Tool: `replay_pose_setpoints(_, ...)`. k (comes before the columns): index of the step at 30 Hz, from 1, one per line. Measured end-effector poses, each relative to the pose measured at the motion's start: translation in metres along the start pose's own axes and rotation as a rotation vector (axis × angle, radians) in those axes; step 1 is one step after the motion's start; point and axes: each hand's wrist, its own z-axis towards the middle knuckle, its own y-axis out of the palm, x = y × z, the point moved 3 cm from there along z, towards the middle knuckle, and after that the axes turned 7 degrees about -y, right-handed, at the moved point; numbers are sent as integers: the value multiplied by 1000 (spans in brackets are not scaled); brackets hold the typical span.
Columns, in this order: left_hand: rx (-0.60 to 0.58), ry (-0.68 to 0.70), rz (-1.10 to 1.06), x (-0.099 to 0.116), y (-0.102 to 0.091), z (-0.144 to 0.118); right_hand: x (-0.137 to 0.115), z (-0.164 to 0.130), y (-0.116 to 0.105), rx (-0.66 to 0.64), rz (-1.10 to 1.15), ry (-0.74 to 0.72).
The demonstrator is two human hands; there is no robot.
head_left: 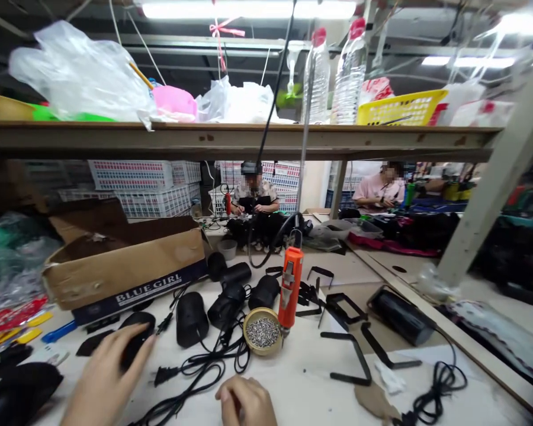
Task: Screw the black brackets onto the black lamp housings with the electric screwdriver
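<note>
My left hand (113, 367) is at the lower left, its thumb and fingers curved around a black rounded housing (138, 328). My right hand (247, 402) is low in the middle, near the table's front, with its fingers curled inward; the palm side is hidden, so I cannot make out what it may hold. Between the hands lie a black two-pin plug (165, 375) and looped black cable (204, 362). Beyond them are several more black cylindrical housings (190, 319). A round dish of small metal screws (263, 332) stands beside a hanging orange electric screwdriver (290, 287).
An open cardboard box (128, 266) stands behind my left hand. Black U-shaped brackets (350, 355) and a corded black cylinder (402, 313) lie to the right. A loaded shelf (249, 139) crosses overhead. Two people (255, 195) sit working beyond the table.
</note>
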Motion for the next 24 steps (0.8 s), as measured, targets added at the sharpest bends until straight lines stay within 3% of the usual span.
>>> replay_pose_setpoints(2, -213, -99, 10, 15, 36, 13, -2, 1, -3, -38, 10, 10)
replay_pose_setpoints(3, -247, -115, 21, 23, 53, 18, -3, 2, -5, -46, 16, 13)
replay_pose_setpoints(6, -257, -163, 57, 35, 94, 27, -8, 5, -12, -33, 29, 11)
replay_pose_setpoints(9, -258, -183, 59, 36, 115, 28, -5, 12, -39, 46, 37, 51)
replay_pose_setpoints(11, -253, -179, 9, 33, 119, 27, 8, 21, -75, 150, -14, 189)
replay_pose_setpoints(14, -237, -179, -133, 27, 120, 26, 42, 45, -146, 290, -285, 450)
replay_pose_setpoints(17, -187, -232, -299, 23, 119, 24, 84, 83, -196, 294, -463, 552)
replay_pose_setpoints(20, -106, -301, -474, 28, 114, 20, 125, 118, -203, 123, -581, 604)
replay_pose_setpoints(24, -17, -322, -756, 40, 107, 15, 158, 133, -183, -86, -690, 677)
